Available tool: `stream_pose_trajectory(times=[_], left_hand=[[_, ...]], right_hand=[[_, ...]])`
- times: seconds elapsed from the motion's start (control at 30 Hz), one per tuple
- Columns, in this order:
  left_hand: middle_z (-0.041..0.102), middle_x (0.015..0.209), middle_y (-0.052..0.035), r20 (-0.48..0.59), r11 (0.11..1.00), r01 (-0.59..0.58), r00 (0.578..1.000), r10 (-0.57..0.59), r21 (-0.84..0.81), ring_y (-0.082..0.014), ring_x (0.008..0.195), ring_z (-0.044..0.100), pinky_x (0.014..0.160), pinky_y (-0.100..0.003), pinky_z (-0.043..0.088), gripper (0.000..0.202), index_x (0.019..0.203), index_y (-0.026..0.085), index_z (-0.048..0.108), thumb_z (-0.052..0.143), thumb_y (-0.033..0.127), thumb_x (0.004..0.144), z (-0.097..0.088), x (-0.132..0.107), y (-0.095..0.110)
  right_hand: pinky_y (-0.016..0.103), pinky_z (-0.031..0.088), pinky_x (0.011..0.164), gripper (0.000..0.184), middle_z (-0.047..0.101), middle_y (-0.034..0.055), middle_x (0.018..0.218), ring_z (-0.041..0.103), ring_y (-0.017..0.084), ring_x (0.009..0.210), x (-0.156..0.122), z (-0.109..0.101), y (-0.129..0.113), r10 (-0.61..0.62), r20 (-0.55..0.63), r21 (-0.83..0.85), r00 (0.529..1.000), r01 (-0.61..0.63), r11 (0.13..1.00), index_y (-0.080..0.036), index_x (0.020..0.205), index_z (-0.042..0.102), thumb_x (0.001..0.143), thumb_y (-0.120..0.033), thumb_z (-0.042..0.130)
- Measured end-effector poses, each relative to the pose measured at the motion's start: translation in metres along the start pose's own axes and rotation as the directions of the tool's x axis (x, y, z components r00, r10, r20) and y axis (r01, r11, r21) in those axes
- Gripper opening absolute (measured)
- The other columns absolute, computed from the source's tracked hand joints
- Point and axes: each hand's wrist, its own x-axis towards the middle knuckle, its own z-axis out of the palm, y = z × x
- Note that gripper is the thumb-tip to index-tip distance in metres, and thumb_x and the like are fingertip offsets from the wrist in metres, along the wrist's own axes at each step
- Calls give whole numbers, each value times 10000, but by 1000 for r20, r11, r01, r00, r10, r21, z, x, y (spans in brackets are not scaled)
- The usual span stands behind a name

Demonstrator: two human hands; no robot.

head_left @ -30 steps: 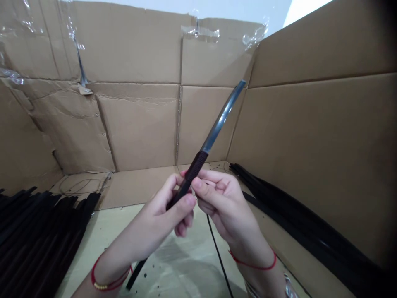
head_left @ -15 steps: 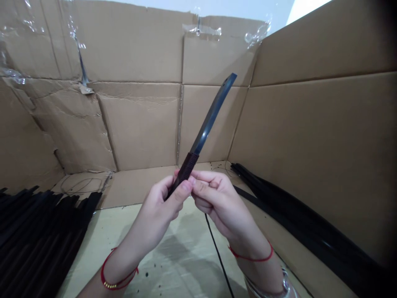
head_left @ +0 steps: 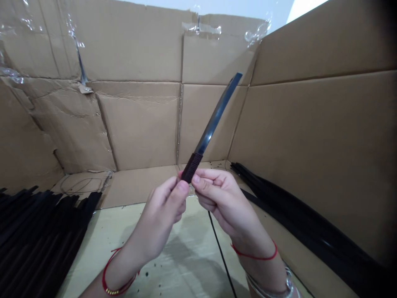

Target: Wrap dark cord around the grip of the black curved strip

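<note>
A long, glossy dark strip point(head_left: 214, 121), slightly curved, slants up to the right from between my hands. Dark brown cord wrapping point(head_left: 192, 167) covers its lower part in tight, ridged turns. My left hand point(head_left: 163, 207) is closed around the lower end, thumb pressed near the bottom of the wrapping. Beside it, the thumb and fingers of my right hand point(head_left: 222, 198) pinch together at the wrapping's right edge. A thin dark cord point(head_left: 221, 254) hangs from below my right hand; the part inside its fingers is hidden.
Many dark strips point(head_left: 40, 236) lie in a row at left. A long black bundle point(head_left: 297, 211) runs along the right cardboard wall point(head_left: 325, 132). Another cardboard wall point(head_left: 139, 128) stands behind. Small dark specks dot the pale work surface point(head_left: 105, 231).
The strip has shifted slightly up and right and turned a little. My left thumb sits lower on the wrapping, baring more of it. My right hand has moved slightly right.
</note>
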Motion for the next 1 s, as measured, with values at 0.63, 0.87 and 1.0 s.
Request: stream_pose_trajectory(times=[0.63, 0.87, 1.0], left_hand=[[542, 1138, 1, -128, 674, -289, 859, 496, 680, -102, 748, 596, 707, -282, 501, 291, 1239, 364, 402, 469, 271, 971, 6, -6, -9], [551, 1113, -38, -75, 498, -254, 832, 550, 829, -118, 822, 586, 649, -242, 439, 259, 1239, 284, 423, 414, 209, 991, 8, -5, -8], [581, 1022, -27, -78, 482, -268, 809, 583, 834, -104, 810, 591, 662, -232, 432, 135, 1102, 248, 465, 399, 195, 997, 8, -7, -6]], right_hand=[[163, 88, 369, 256, 336, -84, 497, 167, 2, 415, 0, 6, 2, -131, -235, -23, 963, 129, 991, -87, 827, 704, 691, -266, 825], [169, 93, 374, 202, 302, -90, 493, 163, 8, 423, 0, 7, 5, -148, -226, -33, 963, 145, 989, -102, 810, 700, 713, -239, 811], [181, 108, 380, 177, 333, -81, 499, 178, 18, 427, -1, 8, 8, -193, -206, -60, 959, 185, 981, -122, 833, 705, 735, -237, 797]])
